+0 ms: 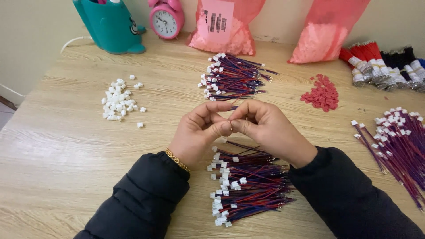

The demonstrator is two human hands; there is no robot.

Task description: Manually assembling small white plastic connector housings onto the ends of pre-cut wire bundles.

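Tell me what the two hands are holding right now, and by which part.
Both hands, left hand and right hand, pinch one thin red-and-blue wire lead between fingertips where they meet. The grip hides most of it, so which part is held cannot be told.

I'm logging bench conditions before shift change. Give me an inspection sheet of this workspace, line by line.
Surface: light wooden table, no spills seen.
Job's things: wire bundle of red and blue leads with white connectors under the hands; similar bundles behind and at right; loose white connectors; small red pieces.
Clutter: teal holder, pink clock, two pink bags.
Grippers: left hand and right hand meet fingertip to fingertip, pinching something small between them; what it is cannot be told.
Cables: taped red and black wire bunches at far right; white cord by the holder.
Surroundings: pale wall; nothing else seen.
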